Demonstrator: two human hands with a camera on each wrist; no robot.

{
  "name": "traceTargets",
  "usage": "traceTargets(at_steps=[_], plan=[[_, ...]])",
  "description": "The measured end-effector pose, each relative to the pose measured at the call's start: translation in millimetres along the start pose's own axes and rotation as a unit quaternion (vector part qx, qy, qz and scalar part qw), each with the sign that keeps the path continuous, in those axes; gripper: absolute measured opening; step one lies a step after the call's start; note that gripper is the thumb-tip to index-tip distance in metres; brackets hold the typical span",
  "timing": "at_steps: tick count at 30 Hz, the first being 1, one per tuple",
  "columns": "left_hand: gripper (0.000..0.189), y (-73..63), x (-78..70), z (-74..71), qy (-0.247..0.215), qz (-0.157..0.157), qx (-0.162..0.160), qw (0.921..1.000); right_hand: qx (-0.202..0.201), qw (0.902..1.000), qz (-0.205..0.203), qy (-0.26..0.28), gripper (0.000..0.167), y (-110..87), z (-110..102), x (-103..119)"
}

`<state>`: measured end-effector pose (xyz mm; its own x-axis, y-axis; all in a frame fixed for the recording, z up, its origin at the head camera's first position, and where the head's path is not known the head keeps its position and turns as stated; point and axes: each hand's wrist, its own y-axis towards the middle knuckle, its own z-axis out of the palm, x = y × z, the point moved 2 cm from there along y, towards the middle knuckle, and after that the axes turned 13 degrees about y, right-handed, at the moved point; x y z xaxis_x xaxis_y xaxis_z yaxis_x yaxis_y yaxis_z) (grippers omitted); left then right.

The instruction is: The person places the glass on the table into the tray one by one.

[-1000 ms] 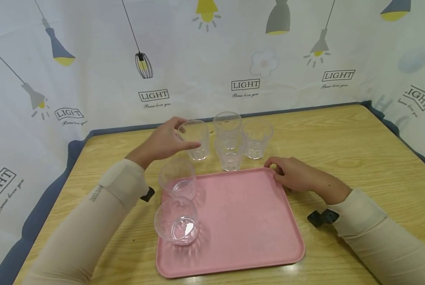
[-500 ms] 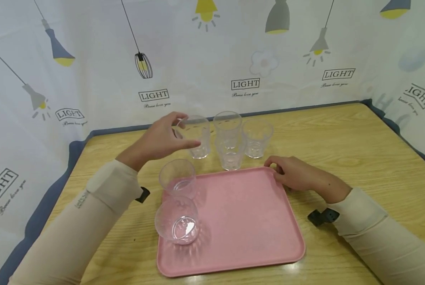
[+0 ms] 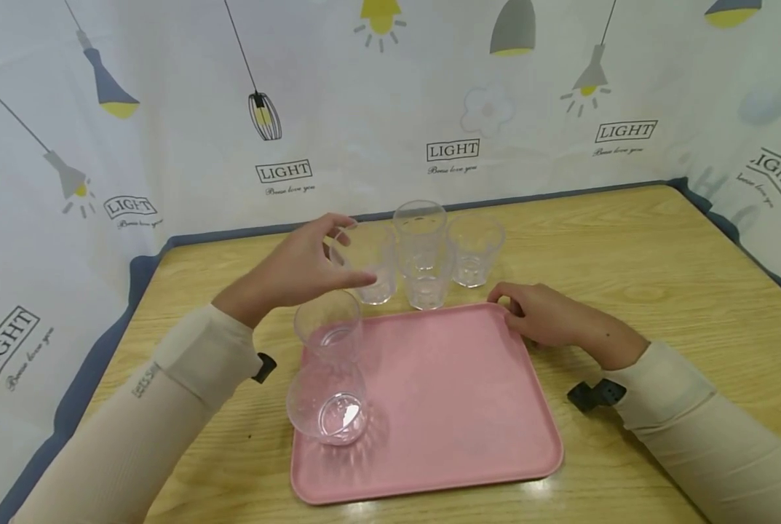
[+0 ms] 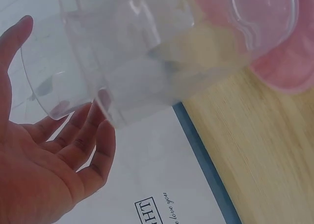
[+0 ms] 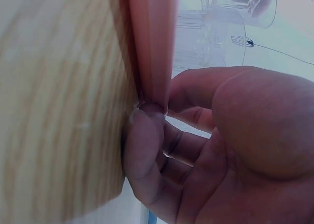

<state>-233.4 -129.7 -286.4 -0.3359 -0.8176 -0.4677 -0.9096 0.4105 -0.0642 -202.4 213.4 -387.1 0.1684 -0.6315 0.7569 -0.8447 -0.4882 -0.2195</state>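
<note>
My left hand (image 3: 298, 266) holds a clear plastic cup (image 3: 378, 285) near its rim, thumb in front and fingers behind. That cup stands upright just beyond the far left edge of the pink tray (image 3: 456, 393). In the left wrist view the fingers curve round the cup (image 4: 54, 81), partly behind another clear cup. My right hand (image 3: 544, 313) pinches the tray's far right corner, and in the right wrist view thumb and fingers meet at the tray edge (image 5: 154, 52). Two clear cups, one farther (image 3: 327, 324) and one nearer (image 3: 327, 407), stand along the tray's left side.
Beyond the tray, a front cup (image 3: 426, 287), a rear cup (image 3: 419, 218) and a right-hand cup (image 3: 474, 251) stand close together on the wooden table (image 3: 626, 255). A white printed cloth (image 3: 364, 109) hangs behind the table.
The left hand has brought its cup slightly nearer and to the right, closer to the front cup of the group. The right hand keeps its place at the tray corner.
</note>
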Motion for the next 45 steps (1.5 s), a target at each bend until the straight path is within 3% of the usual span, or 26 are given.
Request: traceTargets(at_steps=[45], plan=[[0.093, -9.1, -18.2, 23.1, 0.028, 0.06, 0.062, 0.9958, -0.001, 1.0, -0.002, -0.001, 0.026, -0.3, 0.7, 2.7]])
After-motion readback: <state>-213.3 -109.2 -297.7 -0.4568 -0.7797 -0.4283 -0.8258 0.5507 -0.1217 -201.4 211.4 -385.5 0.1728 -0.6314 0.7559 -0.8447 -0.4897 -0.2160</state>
